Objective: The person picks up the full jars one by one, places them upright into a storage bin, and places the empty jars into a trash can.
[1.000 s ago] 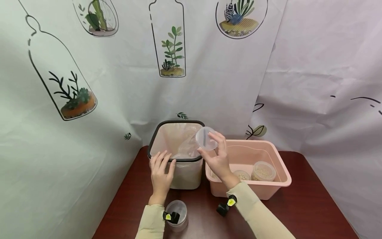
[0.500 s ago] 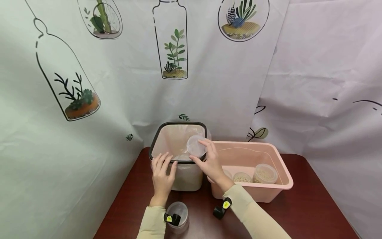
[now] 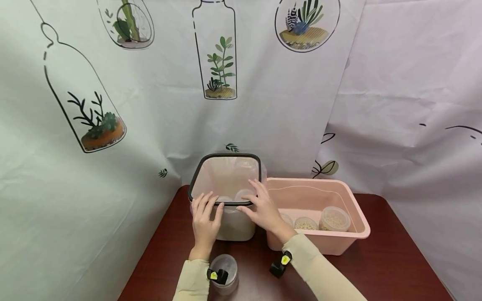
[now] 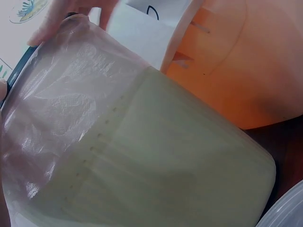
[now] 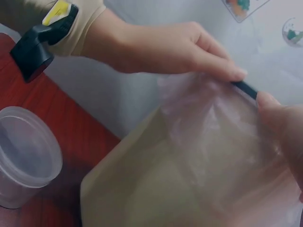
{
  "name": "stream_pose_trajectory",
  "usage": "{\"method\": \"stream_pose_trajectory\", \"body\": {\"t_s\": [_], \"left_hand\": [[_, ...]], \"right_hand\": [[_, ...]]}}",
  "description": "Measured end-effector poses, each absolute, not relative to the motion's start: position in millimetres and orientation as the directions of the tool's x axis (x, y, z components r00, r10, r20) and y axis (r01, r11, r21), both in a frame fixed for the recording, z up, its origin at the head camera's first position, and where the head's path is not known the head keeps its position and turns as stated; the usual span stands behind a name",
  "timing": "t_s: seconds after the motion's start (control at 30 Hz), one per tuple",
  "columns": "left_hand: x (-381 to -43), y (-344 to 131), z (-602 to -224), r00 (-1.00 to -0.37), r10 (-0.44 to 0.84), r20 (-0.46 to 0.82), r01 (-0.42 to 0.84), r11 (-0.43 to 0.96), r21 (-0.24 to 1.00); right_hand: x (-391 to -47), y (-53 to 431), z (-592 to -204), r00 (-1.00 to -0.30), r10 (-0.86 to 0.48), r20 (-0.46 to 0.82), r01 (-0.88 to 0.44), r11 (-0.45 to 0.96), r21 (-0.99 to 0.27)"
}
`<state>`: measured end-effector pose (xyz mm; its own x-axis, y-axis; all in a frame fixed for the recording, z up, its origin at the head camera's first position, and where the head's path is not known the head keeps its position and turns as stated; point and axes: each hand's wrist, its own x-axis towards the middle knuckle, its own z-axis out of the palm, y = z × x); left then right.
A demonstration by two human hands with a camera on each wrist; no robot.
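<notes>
A bin [image 3: 235, 223] with a black rim and a clear plastic bag liner [image 5: 208, 123] stands at the middle of the table. My left hand [image 3: 205, 223] holds its front rim, fingers over the inside and thumb outside. At the front right corner of the rim is my right hand [image 3: 265, 207], its fingers spread loosely over the opening and its thumb outside. Just below those fingers, inside the bin, shows a translucent round plastic container [image 3: 245, 195]. Another pale round shape [image 3: 224, 200] lies beside it, partly hidden by the rim. The right hand holds no container.
To the right stands a pink plastic tub [image 3: 318, 193]. Inside it are several round containers, one of them [image 3: 334, 218] holding pale beads or beans. A clear round container [image 3: 224, 269] stands on the dark red table [image 3: 380, 259], near my left wrist.
My right hand has moved left and down with the translucent container from above the tub side to the bin, and has let it go inside. The left hand stays on the rim.
</notes>
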<state>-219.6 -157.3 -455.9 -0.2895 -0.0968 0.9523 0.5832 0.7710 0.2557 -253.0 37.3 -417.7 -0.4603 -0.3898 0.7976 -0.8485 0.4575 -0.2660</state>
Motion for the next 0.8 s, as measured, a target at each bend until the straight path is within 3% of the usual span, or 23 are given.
{"method": "stream_pose_trajectory", "body": {"t_s": [0.1, 0.5, 0.8], "left_hand": [[-219.9, -157.3, -455.6, -0.292, -0.095, 0.952, 0.582, 0.772, 0.255], [-221.8, -158.9, -454.1, -0.294, -0.098, 0.951, 0.58, 0.772, 0.259], [-221.0, -159.5, -455.9, -0.313, -0.092, 0.945, 0.58, 0.769, 0.267]], "right_hand": [[-250.3, 37.7, -421.0, -0.469, -0.38, 0.797, -0.85, 0.44, -0.29], [-239.9, 39.6, -418.3, -0.346, -0.258, 0.902, -0.905, 0.344, -0.249], [-224.9, 40.1, -423.0, -0.193, -0.185, 0.964, -0.952, 0.275, -0.138]]}}
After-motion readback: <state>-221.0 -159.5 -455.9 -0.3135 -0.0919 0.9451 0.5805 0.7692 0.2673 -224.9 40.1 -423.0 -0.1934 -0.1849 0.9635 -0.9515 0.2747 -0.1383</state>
